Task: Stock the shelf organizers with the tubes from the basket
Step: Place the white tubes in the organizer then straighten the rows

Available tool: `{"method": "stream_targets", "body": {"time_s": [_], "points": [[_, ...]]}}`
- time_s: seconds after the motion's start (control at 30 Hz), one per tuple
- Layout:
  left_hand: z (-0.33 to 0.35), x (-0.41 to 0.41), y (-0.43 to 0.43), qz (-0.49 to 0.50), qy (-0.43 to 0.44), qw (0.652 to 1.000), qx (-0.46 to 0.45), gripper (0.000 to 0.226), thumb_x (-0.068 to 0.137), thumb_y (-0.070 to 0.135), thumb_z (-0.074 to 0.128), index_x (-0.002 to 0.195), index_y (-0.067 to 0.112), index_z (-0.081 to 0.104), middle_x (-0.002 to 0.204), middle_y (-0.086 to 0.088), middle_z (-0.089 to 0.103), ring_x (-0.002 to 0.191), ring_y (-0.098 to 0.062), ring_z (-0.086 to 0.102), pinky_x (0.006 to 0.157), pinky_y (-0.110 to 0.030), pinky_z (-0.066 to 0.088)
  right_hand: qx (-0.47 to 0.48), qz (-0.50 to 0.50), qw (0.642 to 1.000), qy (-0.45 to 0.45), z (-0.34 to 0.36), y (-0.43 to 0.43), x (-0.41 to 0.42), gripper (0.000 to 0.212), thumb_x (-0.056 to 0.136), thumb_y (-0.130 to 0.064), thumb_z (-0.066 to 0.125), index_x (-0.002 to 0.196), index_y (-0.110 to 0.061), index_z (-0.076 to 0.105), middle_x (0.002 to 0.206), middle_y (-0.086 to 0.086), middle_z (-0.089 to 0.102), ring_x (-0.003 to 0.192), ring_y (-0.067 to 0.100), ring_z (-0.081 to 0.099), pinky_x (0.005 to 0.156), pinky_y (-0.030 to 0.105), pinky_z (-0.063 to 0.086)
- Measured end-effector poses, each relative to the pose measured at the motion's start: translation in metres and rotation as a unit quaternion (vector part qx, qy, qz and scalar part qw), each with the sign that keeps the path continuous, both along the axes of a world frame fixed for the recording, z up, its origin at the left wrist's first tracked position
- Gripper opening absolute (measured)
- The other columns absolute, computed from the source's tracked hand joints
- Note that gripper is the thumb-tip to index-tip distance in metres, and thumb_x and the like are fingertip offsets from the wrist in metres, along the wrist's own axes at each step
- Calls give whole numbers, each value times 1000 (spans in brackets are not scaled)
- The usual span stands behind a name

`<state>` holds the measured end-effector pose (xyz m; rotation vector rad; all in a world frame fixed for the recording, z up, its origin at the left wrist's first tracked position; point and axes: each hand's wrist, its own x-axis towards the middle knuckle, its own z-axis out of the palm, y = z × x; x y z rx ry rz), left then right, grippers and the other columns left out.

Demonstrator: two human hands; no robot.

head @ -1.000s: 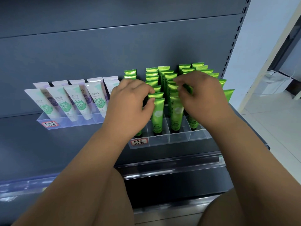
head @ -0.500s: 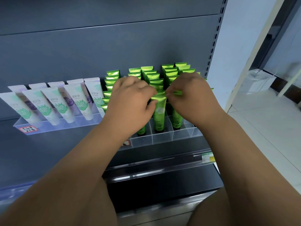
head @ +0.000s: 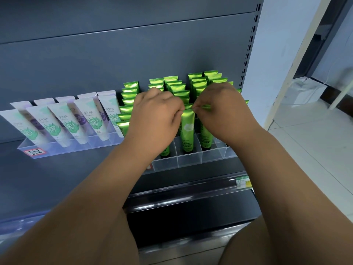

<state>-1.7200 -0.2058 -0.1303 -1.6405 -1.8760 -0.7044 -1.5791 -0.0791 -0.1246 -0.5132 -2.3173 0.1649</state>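
Now: green tube (head: pixel 188 129) in the clear organizer (head: pixel 191 162), held by its top.
Left hand (head: pixel 156 119) and right hand (head: pixel 223 111) each pinch the flat crimped end, grip closed on it. Tube stands cap-down in a front slot, long axis near upright, leaning slightly back. Likely light, soft-walled and glossy-slick, so the stiff crimp looks the surest hold.

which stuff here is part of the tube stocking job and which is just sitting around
In the job: left hand, right hand, both pinching the top of a glossy green plastic tube; clear divided acrylic organizer; rows of matching green tubes standing in it.
Just sitting: white and mint tubes in a clear tray; green shelf-edge label; white box on the floor.
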Motion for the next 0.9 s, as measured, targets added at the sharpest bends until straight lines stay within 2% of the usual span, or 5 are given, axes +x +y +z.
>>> {"method": "stream_targets", "body": {"time_s": [0.4, 0.63, 0.8, 0.9], "points": [[0, 1, 2, -9, -12, 1000, 8, 7, 90, 17, 67, 88, 21, 73, 83, 9, 68, 90, -25, 57, 83, -41, 44, 9, 8, 1000, 13, 1, -1, 2, 14, 81, -8, 67, 79, -13, 80, 78, 2, 73, 82, 26, 65, 86, 31, 43], [-1, 1, 2, -15, -24, 1000, 8, 8, 90, 18, 66, 87, 20, 73, 82, 8, 68, 89, -25, 56, 82, -42, 46, 16, -4, 1000, 3, 3, 0, 2, 14, 84, -10, 65, 81, -14, 78, 83, 2, 73, 84, 24, 64, 88, 28, 39], [-2, 5, 5, -9, -36, 999, 7, 8, 88, 15, 65, 85, 20, 70, 81, 7, 67, 87, -26, 57, 80, -43, 47, 21, -21, 999, -29, 2, 2, 0, 17, 84, -7, 60, 82, -13, 76, 85, 6, 70, 86, 30, 62, 87, 38, 46], [-2, 4, 6, -9, -43, 999, 6, 8, 87, 15, 65, 84, 20, 70, 80, 8, 66, 86, -25, 56, 80, -43, 48, 21, -23, 999, -32, 3, 2, 0, 17, 84, -7, 60, 83, -13, 76, 86, 6, 70, 87, 29, 62, 87, 37, 46]]}}
